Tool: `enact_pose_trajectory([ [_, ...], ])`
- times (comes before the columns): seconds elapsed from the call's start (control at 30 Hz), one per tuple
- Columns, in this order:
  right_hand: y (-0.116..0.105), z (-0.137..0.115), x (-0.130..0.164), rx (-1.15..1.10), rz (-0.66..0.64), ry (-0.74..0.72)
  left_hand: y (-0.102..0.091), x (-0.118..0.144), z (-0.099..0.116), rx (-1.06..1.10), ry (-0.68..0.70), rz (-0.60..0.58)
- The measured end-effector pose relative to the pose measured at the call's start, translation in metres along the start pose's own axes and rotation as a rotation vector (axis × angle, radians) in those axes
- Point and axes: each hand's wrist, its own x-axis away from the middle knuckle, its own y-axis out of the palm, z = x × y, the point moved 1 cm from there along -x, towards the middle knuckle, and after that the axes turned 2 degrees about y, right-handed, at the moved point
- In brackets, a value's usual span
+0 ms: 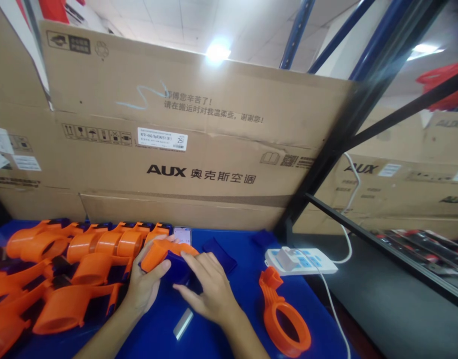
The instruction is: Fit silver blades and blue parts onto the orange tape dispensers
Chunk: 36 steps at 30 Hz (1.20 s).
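In my left hand [142,286] is an orange plastic tape dispenser [154,255], gripped between thumb and fingers above the blue tabletop. A dark blue piece [177,269] sits against its near side. My right hand [210,286] has its fingers and thumb around the right side of that blue piece, with the fingertips near the orange body. The far side of the dispenser is hidden by my hands. Just below them on the table lies a short silvery metal strip [183,324]. Another orange dispenser body [285,324], with a round ring, lies to the right.
Several orange dispensers [90,269] with dark blue parts crowd the left side. Loose dark blue pieces [219,254] lie behind my right hand, near a phone [182,235]. A white power strip [302,261] with cables sits at the right edge. Cardboard [199,149] walls the back.
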Motion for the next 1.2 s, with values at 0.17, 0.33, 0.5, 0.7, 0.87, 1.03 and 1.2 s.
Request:
enact_pose_trajectory([
  [0.17, 0.002, 0.004, 0.0, 0.033, 0.041, -0.076, 0.003, 0.0, 0.006, 0.01, 0.032, -0.001],
  [0.33, 0.003, 0.005, -0.002, 0.014, 0.035, -0.082, 0.005, 0.0, 0.008, -0.012, 0.038, 0.025],
  [0.5, 0.003, 0.003, 0.0, -0.02, 0.022, -0.034, -0.001, 0.001, 0.001, -0.022, 0.012, -0.026],
  [0.7, -0.007, 0.014, 0.003, -0.232, 0.11, 0.114, 0.005, 0.017, -0.005, -0.119, -0.075, -0.293],
  [0.87, -0.016, 0.022, -0.005, -0.272, -0.045, 0.17, 0.019, 0.026, -0.003, -0.21, -0.083, -0.387],
  [1.03, -0.014, 0.022, -0.006, -0.166, -0.146, 0.101, 0.018, 0.018, -0.007, -0.243, -0.066, -0.321],
  [1.2, -0.009, 0.031, 0.002, -0.15, 0.019, 0.112, 0.018, 0.029, 0.023, -0.529, -0.059, -0.444],
])
